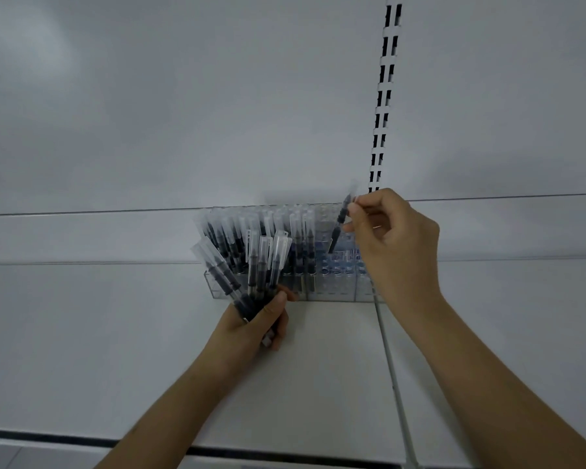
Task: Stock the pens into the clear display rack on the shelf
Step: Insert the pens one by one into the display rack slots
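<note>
My right hand (391, 242) pinches one pen (340, 221) between thumb and fingertips, at about 1 o'clock from the frame's centre, over the right part of the rack (339, 282). My left hand (261, 324) is clenched round a bundle (251, 265) of pens, fanned out at 11 to 12 o'clock from that fist, just in front of the rack's left half. The rack stands on the shelf (318, 367) against the back panel (217, 113); its left side is full of pens, while the right side shows empty holes.

Risks as I judge them: the pinch sits high on the pen, so the lower tip can swing and miss its hole or catch a rim. The rack is clear, so the holes are hard to read, and I may strike a neighbour. The fanned bundle is loosely spread; one could slip out, and it sits close enough to nudge the stocked pens.

The single pen's long axis runs from 1 o'clock down to 7 o'clock, the lower end aimed into the rack, top tilted right. It is blurred, so I cannot tell which end is the cap
</note>
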`<state>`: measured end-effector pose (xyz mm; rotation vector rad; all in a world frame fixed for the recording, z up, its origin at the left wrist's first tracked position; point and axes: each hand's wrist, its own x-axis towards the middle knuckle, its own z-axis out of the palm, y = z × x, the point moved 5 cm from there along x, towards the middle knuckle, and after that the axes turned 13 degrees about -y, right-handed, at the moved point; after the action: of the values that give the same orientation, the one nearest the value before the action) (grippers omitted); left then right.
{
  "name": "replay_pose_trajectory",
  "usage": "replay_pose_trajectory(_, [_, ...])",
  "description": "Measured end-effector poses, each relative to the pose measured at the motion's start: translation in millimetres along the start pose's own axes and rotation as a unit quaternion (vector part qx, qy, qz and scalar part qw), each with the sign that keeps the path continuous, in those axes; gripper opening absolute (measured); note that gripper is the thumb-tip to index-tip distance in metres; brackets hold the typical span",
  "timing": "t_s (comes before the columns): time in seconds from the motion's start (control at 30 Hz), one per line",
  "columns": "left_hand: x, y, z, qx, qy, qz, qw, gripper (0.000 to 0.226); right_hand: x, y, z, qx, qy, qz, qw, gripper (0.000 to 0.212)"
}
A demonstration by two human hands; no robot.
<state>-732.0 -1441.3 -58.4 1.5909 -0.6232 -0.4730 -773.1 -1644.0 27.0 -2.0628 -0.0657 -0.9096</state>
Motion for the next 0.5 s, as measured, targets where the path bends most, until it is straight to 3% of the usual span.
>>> replay_pose_trajectory(0.23, [-2, 3, 2, 0.001, -0.010, -0.004, 1.000, 0.029, 8, 1, 17, -0.109, -0.087, -0.028, 0.990, 0.008])
replay_pose_trajectory(0.37, [-1, 3, 2, -0.003, -0.006, -0.007, 1.000, 0.040, 15, 2, 29, -0.212, -0.164, -0.019, 0.963, 0.010])
replay_pose_trajectory(0.5, [1, 2, 2, -0.002, -0.004, -0.009, 1.000, 0.035, 12, 6, 42, -0.295, -0.215, -0.003, 0.931, 0.023])
